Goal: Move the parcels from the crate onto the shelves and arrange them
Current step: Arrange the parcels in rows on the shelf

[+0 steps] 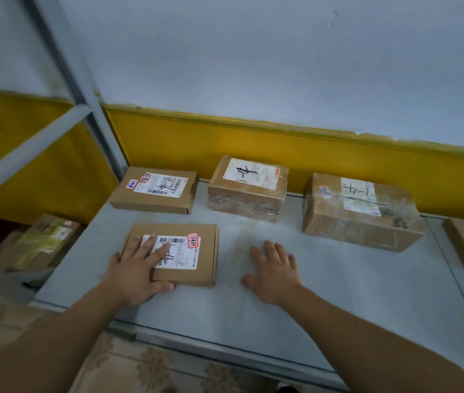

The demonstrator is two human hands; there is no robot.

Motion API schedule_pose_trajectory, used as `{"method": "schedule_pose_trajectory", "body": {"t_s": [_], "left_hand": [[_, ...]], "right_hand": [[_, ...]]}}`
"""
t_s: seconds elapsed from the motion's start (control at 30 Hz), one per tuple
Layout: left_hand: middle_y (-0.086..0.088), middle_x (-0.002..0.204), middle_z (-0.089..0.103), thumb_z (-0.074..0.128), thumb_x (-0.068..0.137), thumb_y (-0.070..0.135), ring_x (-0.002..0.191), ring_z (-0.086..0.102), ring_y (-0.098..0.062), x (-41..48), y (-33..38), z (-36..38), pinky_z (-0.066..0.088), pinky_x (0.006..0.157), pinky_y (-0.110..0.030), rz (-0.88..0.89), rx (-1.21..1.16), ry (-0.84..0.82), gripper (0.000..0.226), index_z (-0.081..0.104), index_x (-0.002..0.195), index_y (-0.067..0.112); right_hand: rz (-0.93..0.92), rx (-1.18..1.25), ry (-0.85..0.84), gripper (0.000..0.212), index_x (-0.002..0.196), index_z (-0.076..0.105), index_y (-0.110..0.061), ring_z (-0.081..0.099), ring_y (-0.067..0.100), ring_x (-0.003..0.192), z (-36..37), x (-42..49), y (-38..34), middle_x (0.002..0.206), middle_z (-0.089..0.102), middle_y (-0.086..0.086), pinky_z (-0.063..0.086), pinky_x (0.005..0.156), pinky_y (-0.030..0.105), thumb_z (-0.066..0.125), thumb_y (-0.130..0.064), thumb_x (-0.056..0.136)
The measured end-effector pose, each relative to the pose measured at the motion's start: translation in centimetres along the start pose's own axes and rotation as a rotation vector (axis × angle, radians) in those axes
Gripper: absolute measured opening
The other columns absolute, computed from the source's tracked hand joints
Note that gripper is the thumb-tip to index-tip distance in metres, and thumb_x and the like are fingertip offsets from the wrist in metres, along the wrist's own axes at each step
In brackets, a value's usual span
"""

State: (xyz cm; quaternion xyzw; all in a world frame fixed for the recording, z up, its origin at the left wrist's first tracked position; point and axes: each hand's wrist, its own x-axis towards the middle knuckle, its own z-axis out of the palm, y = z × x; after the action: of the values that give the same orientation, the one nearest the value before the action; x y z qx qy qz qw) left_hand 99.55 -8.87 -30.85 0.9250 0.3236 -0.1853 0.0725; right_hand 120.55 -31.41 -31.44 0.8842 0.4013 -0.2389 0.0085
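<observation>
A smooth grey metal shelf (338, 293) stands against a wall (253, 66) painted pale above and yellow below. At its front left lies a flat cardboard parcel (205, 251) with the left hand (137, 268) resting flat on its label, fingers straight. The right hand (276, 270) lies spread on bare metal beside it.

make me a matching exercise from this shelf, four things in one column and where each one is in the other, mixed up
Column one
1. left hand
2. right hand
3. tape-wrapped box
4. large box

Column two
a. flat on the bare shelf, touching no box
b. back row, between the back flat box and the large box
c. resting on top of the front flat box
d. back row, to the right of the tape-wrapped box

Pairs: 1-c, 2-a, 3-b, 4-d
</observation>
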Motion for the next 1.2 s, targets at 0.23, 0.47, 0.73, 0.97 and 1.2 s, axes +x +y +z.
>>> {"method": "schedule_pose_trajectory", "body": {"t_s": [0.23, 0.47, 0.73, 0.97, 1.2], "left_hand": [[0.007, 0.162, -0.013, 0.046, 0.085, 0.071, 0.148, -0.015, -0.019, 0.3, -7.5, -0.4, 0.010, 0.118, -0.051, 0.169, 0.007, 0.004, 0.085, 0.001, 0.152, 0.043], [0.006, 0.162, -0.008, 0.050, 0.096, 0.048, 0.148, 0.008, -0.023, -0.7, -11.3, -0.1, 0.018, 0.118, -0.038, 0.234, -0.140, -0.011, 0.069, 0.012, 0.153, 0.038], [0.005, 0.163, 0.000, 0.049, 0.099, 0.037, 0.146, 0.018, -0.017, -1.3, -11.1, -0.2, 0.025, 0.115, -0.035, 0.189, -0.246, 0.030, 0.064, 0.019, 0.154, 0.026], [0.002, 0.159, 0.020, 0.046, 0.085, 0.068, 0.144, 0.022, -0.021, -2.5, -14.3, -0.1, 0.024, 0.117, -0.044, 0.114, -0.184, 0.121, 0.078, 0.033, 0.149, 0.026], [0.000, 0.162, -0.009, 0.032, 0.080, 0.083, 0.147, -0.015, -0.030, -0.3, -9.3, -0.1, -0.003, 0.113, -0.063, 0.162, -0.041, 0.062, 0.091, 0.003, 0.153, 0.037]], "right_hand": [[0.188, 0.088, 0.012, 0.076, 0.159, 0.006, -0.029, -0.013, 0.031, 0.152, 2.4, -0.8, -7.6, 0.166, -0.010, 0.008, -0.003, 0.121, 0.052, 0.032, -0.065, 0.097], [0.283, 0.140, 0.064, 0.060, 0.159, 0.002, -0.032, -0.016, 0.031, 0.152, 4.8, -2.3, -13.1, 0.166, -0.011, 0.007, -0.010, 0.121, 0.050, 0.019, -0.050, 0.105], [0.296, 0.084, 0.003, 0.053, 0.155, 0.006, -0.044, -0.015, 0.038, 0.151, 4.4, -2.4, -14.9, 0.166, -0.012, 0.009, -0.006, 0.120, 0.059, 0.018, -0.050, 0.104], [0.252, 0.030, -0.032, 0.063, 0.157, 0.002, -0.040, -0.018, 0.038, 0.150, 4.5, -2.0, -17.5, 0.165, -0.016, 0.012, -0.006, 0.119, 0.060, 0.023, -0.059, 0.101], [0.273, 0.019, -0.006, 0.072, 0.157, -0.006, -0.039, -0.020, 0.032, 0.150, 5.0, -3.3, -15.7, 0.165, -0.018, 0.002, -0.008, 0.121, 0.057, 0.022, -0.069, 0.097]]}}
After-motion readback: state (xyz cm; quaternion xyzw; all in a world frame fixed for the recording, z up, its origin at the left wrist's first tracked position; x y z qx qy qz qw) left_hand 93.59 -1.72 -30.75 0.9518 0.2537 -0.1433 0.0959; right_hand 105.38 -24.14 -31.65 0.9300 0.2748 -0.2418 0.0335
